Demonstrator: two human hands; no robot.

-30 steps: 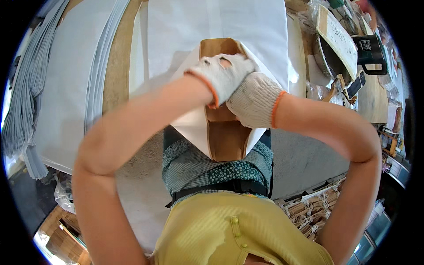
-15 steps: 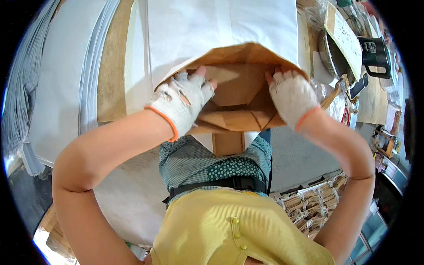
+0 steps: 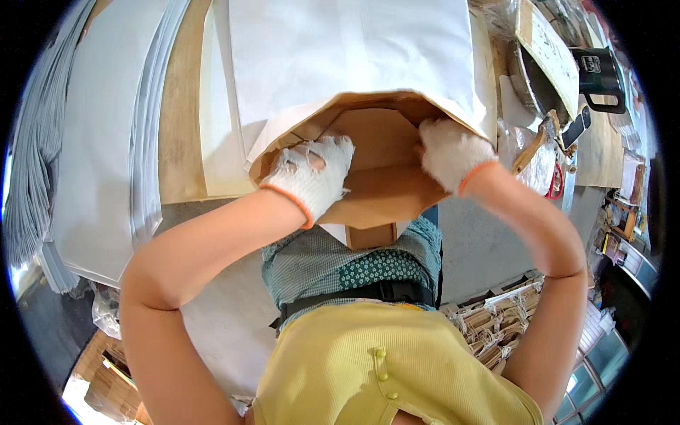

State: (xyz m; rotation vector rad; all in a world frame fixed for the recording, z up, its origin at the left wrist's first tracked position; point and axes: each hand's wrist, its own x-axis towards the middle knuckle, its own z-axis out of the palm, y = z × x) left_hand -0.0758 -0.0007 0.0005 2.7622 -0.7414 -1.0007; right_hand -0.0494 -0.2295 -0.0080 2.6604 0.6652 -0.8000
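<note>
A large paper bag (image 3: 386, 152), white outside and brown inside, lies with its mouth gaping toward me. Both my hands wear worn white knit gloves with orange cuffs. At the left side of the mouth, my left hand (image 3: 312, 170) reaches in, back upward and fingers curled under. My right hand (image 3: 457, 152) is just within the right side, also closed, thumb toward the middle. Whatever the curled fingers hold, if anything, is hidden beneath them. A folded brown and white flap (image 3: 372, 236) juts below the mouth, against my checked apron (image 3: 304, 265).
Stacks of white paper sheets or bags (image 3: 99, 134) lie left on a wooden board (image 3: 177, 134). To the right are a metal basin (image 3: 528, 81), a black mug (image 3: 601, 79), a phone (image 3: 575, 127) and red-handled scissors (image 3: 556, 180). Tied brown bundles (image 3: 489, 329) sit lower right.
My fingers, spread before, have curled in. The left hand has shifted right and slightly down, the right hand slightly left. The bag's upper lip has dropped, and the mouth has become flatter.
</note>
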